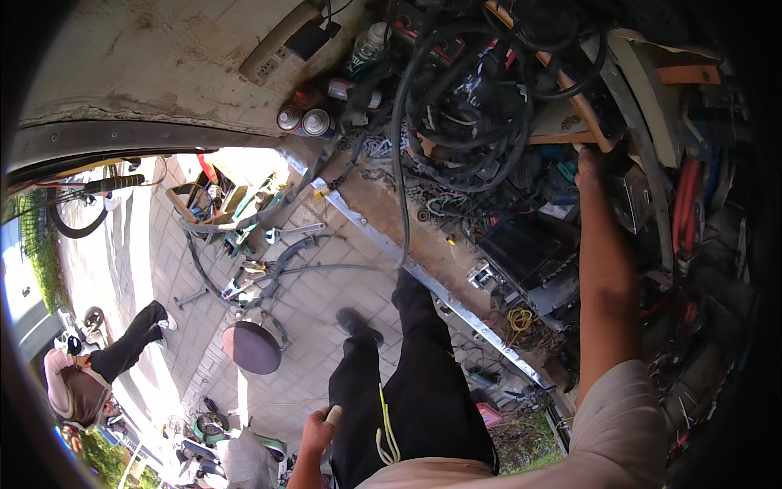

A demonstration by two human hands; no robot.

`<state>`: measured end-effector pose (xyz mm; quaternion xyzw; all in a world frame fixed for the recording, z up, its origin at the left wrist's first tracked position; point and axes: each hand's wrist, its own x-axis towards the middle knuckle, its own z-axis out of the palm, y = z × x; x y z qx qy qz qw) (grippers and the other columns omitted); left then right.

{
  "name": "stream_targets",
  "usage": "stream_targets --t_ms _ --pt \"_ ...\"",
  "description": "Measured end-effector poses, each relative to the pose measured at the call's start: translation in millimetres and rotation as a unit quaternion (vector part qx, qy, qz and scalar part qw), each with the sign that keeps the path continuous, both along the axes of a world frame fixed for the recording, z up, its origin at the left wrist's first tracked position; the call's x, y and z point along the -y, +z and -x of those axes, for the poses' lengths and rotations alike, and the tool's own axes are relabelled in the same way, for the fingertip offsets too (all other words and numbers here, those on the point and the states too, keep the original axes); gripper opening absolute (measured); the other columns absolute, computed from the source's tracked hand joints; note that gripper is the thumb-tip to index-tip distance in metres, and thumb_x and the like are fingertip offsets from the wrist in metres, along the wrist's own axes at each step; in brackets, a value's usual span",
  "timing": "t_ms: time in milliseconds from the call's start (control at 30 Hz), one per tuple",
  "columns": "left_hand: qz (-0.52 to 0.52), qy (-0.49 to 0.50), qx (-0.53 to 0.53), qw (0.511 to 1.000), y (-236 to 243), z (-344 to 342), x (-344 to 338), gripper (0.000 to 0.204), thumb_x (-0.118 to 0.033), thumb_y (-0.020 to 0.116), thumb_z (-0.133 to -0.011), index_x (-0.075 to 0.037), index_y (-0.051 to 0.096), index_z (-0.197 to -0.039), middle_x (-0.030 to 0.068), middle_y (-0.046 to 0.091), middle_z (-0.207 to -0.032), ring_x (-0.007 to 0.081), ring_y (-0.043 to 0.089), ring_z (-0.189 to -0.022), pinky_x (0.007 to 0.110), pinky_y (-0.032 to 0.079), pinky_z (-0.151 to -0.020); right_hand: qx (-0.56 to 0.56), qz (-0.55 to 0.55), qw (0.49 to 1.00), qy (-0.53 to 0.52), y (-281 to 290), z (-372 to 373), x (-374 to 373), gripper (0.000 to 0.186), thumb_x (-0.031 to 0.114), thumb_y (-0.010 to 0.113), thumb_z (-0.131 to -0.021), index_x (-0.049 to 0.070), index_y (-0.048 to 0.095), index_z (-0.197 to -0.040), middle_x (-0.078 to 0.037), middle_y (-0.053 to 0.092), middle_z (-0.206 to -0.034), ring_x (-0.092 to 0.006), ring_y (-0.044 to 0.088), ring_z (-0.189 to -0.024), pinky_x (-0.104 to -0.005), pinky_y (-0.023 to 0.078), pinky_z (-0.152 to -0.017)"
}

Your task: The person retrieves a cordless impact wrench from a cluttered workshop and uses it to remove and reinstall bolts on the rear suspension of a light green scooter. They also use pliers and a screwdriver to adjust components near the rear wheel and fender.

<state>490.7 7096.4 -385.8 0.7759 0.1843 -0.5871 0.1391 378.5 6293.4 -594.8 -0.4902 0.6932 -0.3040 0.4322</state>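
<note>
My right arm reaches up into the cluttered heap on the right. My right hand (586, 167) is at the lower end of an upright wooden board (568, 81), among cables and metal parts; its fingers are mostly hidden. Coiled black hoses (456, 130) hang to its left, and a black box (525, 248) lies below it. My left hand (320, 428) hangs beside my left thigh with curled fingers; I cannot make out whether the pale shape at their tips is something held.
A metal-edged ledge (358, 216) borders the paving. A round stool (251, 346), a tool box (204, 196) and a wrench (297, 231) are at the left. Another person (77, 379) is further left near a bicycle wheel (77, 220). Spray cans (316, 122) stand by the wall.
</note>
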Motion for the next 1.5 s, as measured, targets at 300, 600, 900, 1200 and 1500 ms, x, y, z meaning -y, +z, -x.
stream_targets --t_ms 300,600,900,1200,1500 --pt "0.087 -0.021 -0.027 0.996 -23 -38 37 0.047 -0.042 0.067 -0.091 0.004 0.068 -0.103 0.0087 0.068 -0.08 0.0164 0.06 -0.076 0.035 0.049 -0.073 0.18 -0.076 0.981 -0.022 124 -60 -259 0.047 0.008 0.079 -0.078 0.002 0.058 -0.119 -0.005 0.065 -0.108 -0.0155 0.059 -0.089 -0.029 0.047 -0.079" --pt "0.085 0.014 -0.009 0.996 -60 -54 17 0.041 -0.035 0.072 -0.088 0.002 0.069 -0.107 0.0114 0.07 -0.086 0.0176 0.064 -0.081 0.035 0.05 -0.076 -0.336 -0.151 0.89 0.268 26 -44 -456 0.086 0.021 0.086 -0.068 -0.002 0.043 -0.139 -0.026 0.056 -0.133 -0.0391 0.054 -0.124 -0.0409 0.045 -0.102" --pt "0.18 0.111 0.025 0.977 -147 -92 79 0.019 -0.018 0.065 -0.095 -0.002 0.068 -0.105 -0.0017 0.054 -0.067 0.0074 0.044 -0.055 0.025 0.036 -0.051 -0.514 -0.202 0.789 0.267 -96 -43 -452 0.094 0.042 0.082 -0.074 0.003 0.034 -0.145 -0.015 0.063 -0.123 -0.0321 0.063 -0.112 -0.0446 0.05 -0.093" --pt "0.241 0.142 -0.023 0.96 -135 -106 169 0.022 -0.018 0.064 -0.096 -0.001 0.064 -0.109 -0.0004 0.056 -0.071 0.0076 0.046 -0.057 0.024 0.036 -0.052 -0.32 -0.241 0.894 0.198 -107 -210 -459 0.076 0.043 0.086 -0.067 -0.002 0.052 -0.117 -0.024 0.066 -0.113 -0.041 0.064 -0.105 -0.047 0.053 -0.088" --pt "0.173 0.186 -0.003 0.967 -126 -91 103 0.022 -0.014 0.063 -0.095 0.003 0.064 -0.108 0.0012 0.055 -0.065 0.0092 0.046 -0.051 0.024 0.035 -0.047 -0.125 -0.121 0.969 0.176 -143 -260 -405 0.085 0.027 0.081 -0.076 -0.003 0.035 -0.141 -0.022 0.064 -0.119 -0.0335 0.064 -0.108 -0.0389 0.053 -0.091"
